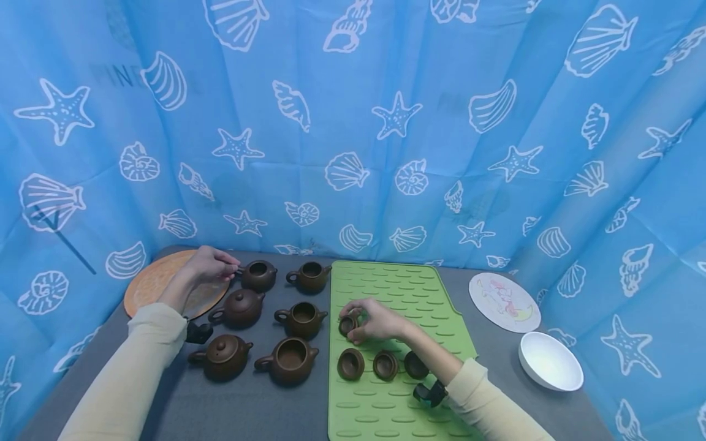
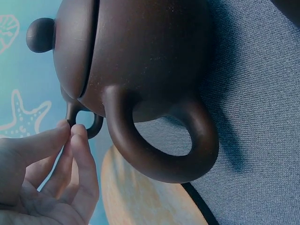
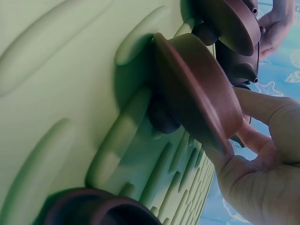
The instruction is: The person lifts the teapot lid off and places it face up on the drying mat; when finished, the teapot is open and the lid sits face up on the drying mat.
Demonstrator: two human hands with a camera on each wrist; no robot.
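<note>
Left hand pinches far-left teapot by handle, pot body right of fingertips; right hand grips inverted lid between thumb and fingers.

Left hand pinches; right hand grips

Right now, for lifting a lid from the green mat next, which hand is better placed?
Probably the right hand: it grips a lid at the green mat, while the left hand pinches the handle of an open teapot, away from the mat.
</note>
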